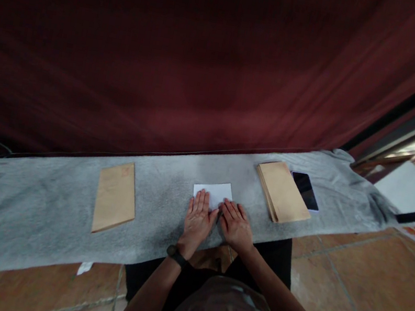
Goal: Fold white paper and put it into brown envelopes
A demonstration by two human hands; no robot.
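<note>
A small white sheet of paper (214, 190) lies flat on the grey cloth (169, 191) in front of me; whether it is folded I cannot tell. My left hand (197, 220) rests palm down on its lower left part, fingers stretched out. Over the paper's lower right edge lies my right hand (236, 226), also flat with fingers extended. Both thumbs come close together near the paper's bottom edge. To the right is a stack of brown envelopes (283, 192). Another brown envelope (116, 197), perhaps more than one, lies to the left.
A dark-screened phone (305, 190) lies just right of the envelope stack. Behind the cloth-covered surface hangs a dark red curtain (212, 82). A scrap of white paper (84, 268) is on the tiled floor (360, 287). A white board-like object (412, 192) stands at far right.
</note>
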